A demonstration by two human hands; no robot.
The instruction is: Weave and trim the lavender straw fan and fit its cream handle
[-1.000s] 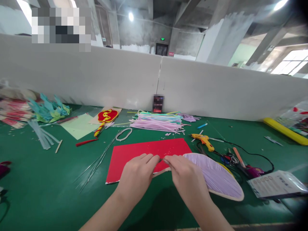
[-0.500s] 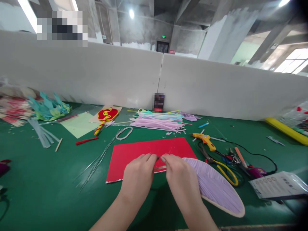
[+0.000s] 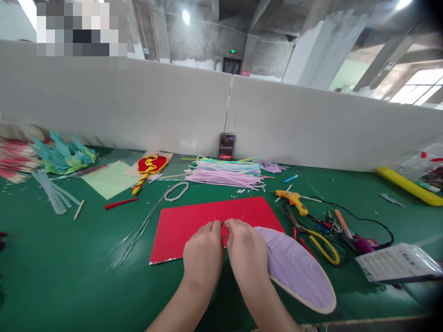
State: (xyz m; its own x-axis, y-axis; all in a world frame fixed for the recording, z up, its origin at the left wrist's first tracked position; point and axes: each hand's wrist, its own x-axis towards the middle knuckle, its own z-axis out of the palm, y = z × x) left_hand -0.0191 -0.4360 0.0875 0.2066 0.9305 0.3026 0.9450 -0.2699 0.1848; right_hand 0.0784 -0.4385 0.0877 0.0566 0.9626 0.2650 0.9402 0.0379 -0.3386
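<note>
My left hand and my right hand are closed side by side over the front edge of a red board. Their fingertips nearly meet. Whatever they pinch is thin and mostly hidden by the fingers, so I cannot make out its kind. Beside my right hand lies an oval lilac panel with a pale rim, its upper end overlapping the board. A few tiny white crumbs are scattered on the red surface.
Behind the board lies a pile of lilac and teal pipe cleaners. A yellow glue gun, yellow-handled pliers and a boxed item are on the right. Thin wires and a red-and-yellow fan-shaped ornament lie left.
My hands have come closer together, the right one shifting left. The strip seen between them before is now mostly covered. The lilac panel has shifted slightly left.
</note>
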